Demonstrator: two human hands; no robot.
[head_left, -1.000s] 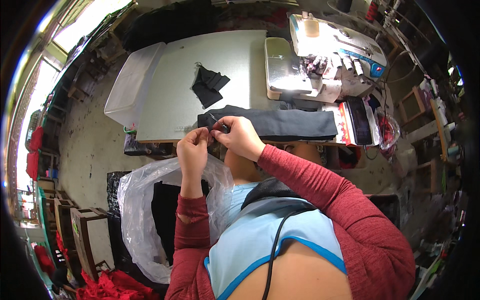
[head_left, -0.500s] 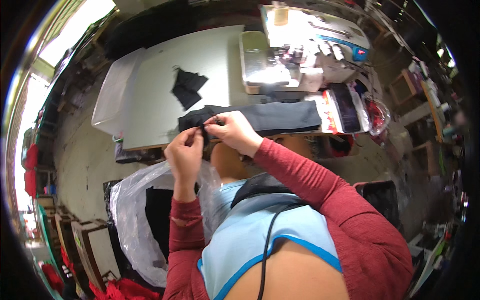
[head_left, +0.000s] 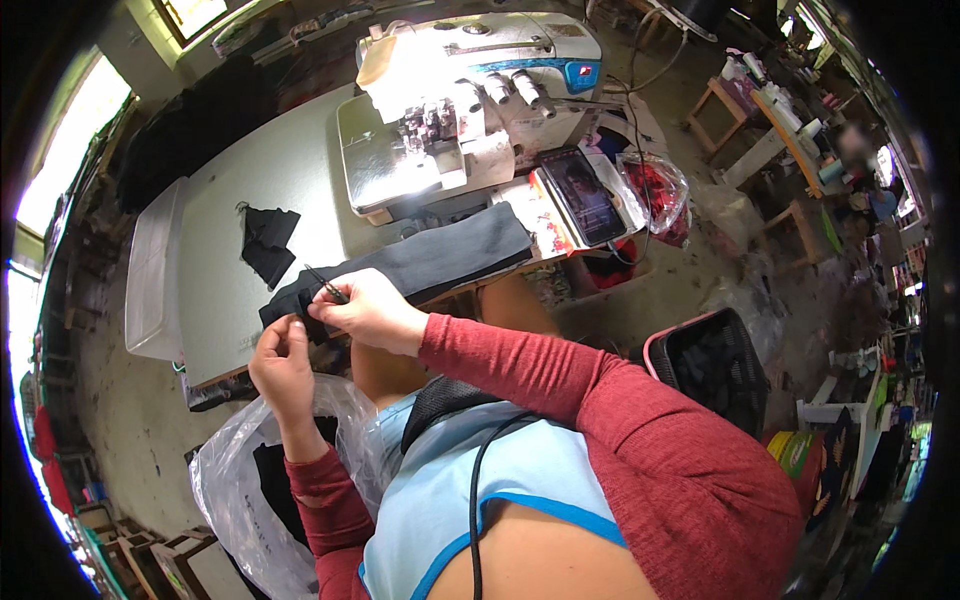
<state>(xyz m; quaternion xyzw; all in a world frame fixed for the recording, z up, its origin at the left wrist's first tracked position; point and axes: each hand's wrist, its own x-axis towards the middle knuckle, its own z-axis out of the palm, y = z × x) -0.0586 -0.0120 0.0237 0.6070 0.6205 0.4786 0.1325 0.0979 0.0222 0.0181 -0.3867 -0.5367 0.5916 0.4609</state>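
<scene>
The fingers of my left hand are closed at the edge of a small black cloth piece. My right hand is shut on a small dark tool with thin points, which stick out past the fingers; its exact kind is too small to tell. Its thumb and fingertips also meet the black piece, close to my left fingertips. Just beyond both hands, a long folded dark grey cloth lies along the table's front edge. Farther back on the table lies a loose black cloth scrap.
A white and blue sewing machine stands on the pale table. A phone lies right of the grey cloth. A clear plastic bin is at the left end. Below are a clear plastic bag and a black basket.
The view has swung right, so the table and both hands sit farther left in the picture. My hands stay together at the black piece; the tool's points now show more plainly.
</scene>
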